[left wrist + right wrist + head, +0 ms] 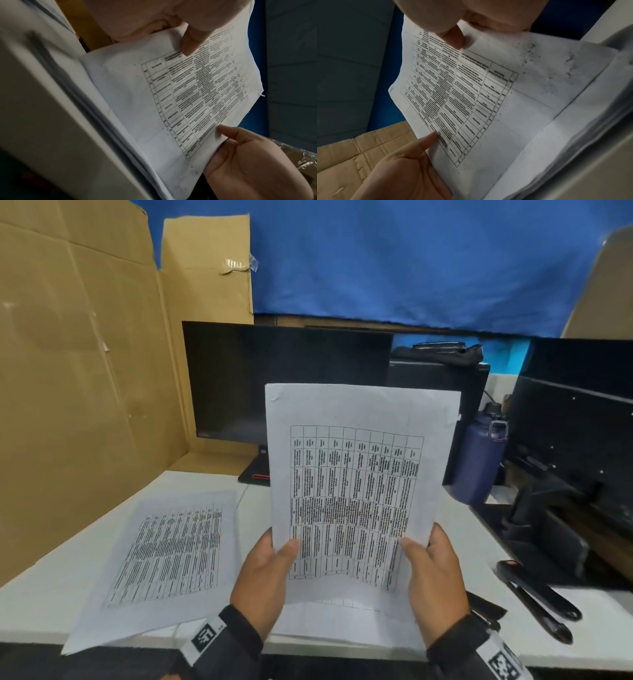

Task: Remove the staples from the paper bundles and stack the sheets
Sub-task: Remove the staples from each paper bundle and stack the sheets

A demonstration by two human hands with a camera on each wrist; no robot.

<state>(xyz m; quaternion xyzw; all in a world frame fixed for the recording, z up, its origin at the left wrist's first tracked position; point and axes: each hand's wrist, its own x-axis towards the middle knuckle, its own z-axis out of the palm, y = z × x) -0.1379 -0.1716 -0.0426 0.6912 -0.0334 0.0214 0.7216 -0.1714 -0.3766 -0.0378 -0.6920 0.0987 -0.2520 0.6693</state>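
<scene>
Both hands hold up a white paper (356, 474) printed with a table, upright above the white desk (54, 594). My left hand (274, 559) pinches its lower left edge, thumb on the front. My right hand (428, 559) pinches the lower right edge the same way. How many sheets are in the grip is unclear. The left wrist view shows the paper (188, 94) with the left thumb (190, 40) on it. In the right wrist view the paper (453, 94) sits under the right thumb (453, 37). More printed sheets (164, 556) lie flat at the left. Another pile (342, 621) lies under the hands.
A long black hand tool (537, 601) lies on the desk at the right. A dark monitor (274, 378) stands behind the paper, with a blue bottle (483, 457) to its right. Cardboard (85, 371) walls off the left side. More black equipment (575, 440) crowds the far right.
</scene>
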